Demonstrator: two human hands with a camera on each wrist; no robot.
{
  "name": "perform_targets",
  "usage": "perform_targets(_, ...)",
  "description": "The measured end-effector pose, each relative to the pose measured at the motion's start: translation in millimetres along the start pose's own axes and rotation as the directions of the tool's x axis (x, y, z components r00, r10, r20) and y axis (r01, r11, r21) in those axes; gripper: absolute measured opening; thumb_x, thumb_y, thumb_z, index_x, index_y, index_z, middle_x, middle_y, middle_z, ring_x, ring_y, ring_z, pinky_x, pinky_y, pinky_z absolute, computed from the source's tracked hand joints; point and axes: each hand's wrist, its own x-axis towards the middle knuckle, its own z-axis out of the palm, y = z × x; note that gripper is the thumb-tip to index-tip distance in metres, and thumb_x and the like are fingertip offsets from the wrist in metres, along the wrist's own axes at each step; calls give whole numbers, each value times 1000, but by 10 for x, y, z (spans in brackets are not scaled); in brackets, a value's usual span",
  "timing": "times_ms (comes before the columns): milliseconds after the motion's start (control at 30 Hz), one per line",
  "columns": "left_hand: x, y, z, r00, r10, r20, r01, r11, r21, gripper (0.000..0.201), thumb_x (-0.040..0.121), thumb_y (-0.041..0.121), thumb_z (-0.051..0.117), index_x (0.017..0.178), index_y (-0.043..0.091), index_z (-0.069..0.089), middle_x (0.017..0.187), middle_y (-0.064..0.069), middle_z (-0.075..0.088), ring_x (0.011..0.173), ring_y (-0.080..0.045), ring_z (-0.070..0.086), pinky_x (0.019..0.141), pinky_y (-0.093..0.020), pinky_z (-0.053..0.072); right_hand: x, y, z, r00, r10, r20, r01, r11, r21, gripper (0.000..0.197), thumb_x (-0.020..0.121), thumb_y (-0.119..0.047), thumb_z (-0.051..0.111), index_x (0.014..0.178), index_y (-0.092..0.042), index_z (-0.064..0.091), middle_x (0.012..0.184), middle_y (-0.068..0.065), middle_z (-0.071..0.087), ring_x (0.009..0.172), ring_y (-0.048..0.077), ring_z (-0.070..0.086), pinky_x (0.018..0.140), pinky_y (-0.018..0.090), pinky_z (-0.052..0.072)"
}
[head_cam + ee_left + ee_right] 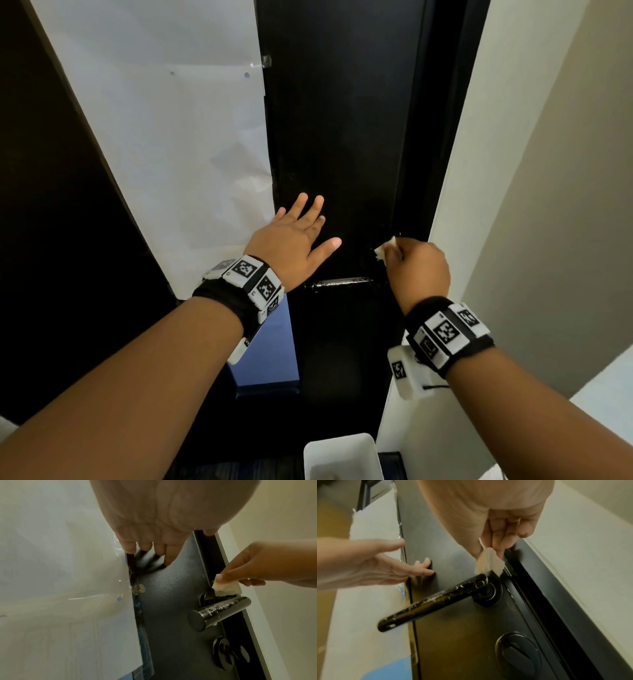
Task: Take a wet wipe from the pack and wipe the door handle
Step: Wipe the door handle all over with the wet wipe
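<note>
One wet wipe (226, 586) pinched in right hand (419, 267) fingers above one door handle (219, 613); left hand (294, 240) spread flat on door (342, 137).

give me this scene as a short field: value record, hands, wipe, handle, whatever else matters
left hand: open, fingers spread, flat against the dark door, up and to the left of the handle
right hand: pinches the wet wipe between fingers and thumb
wet wipe position: bunched, at the door just above the handle's base end
door handle: dark lever, whitish streaks along it
lock: round plate below the handle
white paper: taped sheet to the left of the door
white bin: on the floor below
</note>
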Motion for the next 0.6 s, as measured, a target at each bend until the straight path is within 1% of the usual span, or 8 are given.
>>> perform_targets(100,2,9,-4,1000,-4,8,4,1000,8,73,91,60,8,148,17,21,159,6,-8,145,-13,-13,120,-36,3,33,-80,62,990,50,135,-36,994,-103,27,89,-35,54,77,-13,66,71,7,63,72,30,61,60,31,46)
perform_targets(200,2,9,0,1000,-2,9,2,1000,13,74,91,60,7,148,16,21,160,6,-7,145,-14,-13,120,-37,3,58,-120,114,971,132,199,-111,987,-114,31,87,-35,60,71,-9,64,66,6,61,66,29,62,57,30,45)
perform_targets(267,2,10,3,1000,-3,6,3,1000,15,74,90,61,7,148,16,20,160,5,-7,145,-14,-13,120,-37,3,89,-116,121,955,191,226,-179,981,-75,33,85,-36,62,67,-8,64,64,7,62,61,27,61,56,30,47)
perform_targets(333,0,15,4,1000,-3,6,3,1000,16,75,90,61,6,148,16,20,160,5,-7,145,-14,-13,120,-37,3,99,-93,100,930,233,285,-241,970,-5,36,84,-36,64,64,-6,65,59,7,61,57,24,60,53,27,45)
perform_targets(400,-2,19,3,1000,-4,7,4,1000,16,75,90,61,6,148,16,20,159,5,-8,145,-14,-14,121,-37,3,73,-52,61,905,269,329,-313,946,90,37,83,-35,67,64,-5,68,59,8,64,58,23,62,55,28,47)
perform_targets(500,-4,19,-2,1000,-5,9,5,1000,18,74,90,61,6,148,16,19,159,5,-8,145,-14,-14,121,-37,2,-42,17,13,862,346,369,-451,856,251,33,83,-34,71,70,-4,72,69,13,71,60,22,64,65,35,55)
perform_targets(533,-3,17,-1,1000,-6,9,5,1000,18,74,90,61,7,148,16,19,159,5,-8,145,-14,-14,120,-37,2,-98,32,0,846,371,382,-498,806,321,29,84,-32,70,73,-5,73,72,13,73,57,20,62,63,34,55)
perform_targets(600,1,18,6,1000,-4,7,4,1000,18,75,90,61,6,148,16,20,159,5,-8,145,-14,-14,121,-37,2,-235,59,-21,803,416,427,-589,663,462,22,88,-27,67,84,-6,74,78,13,74,53,14,55,53,26,46)
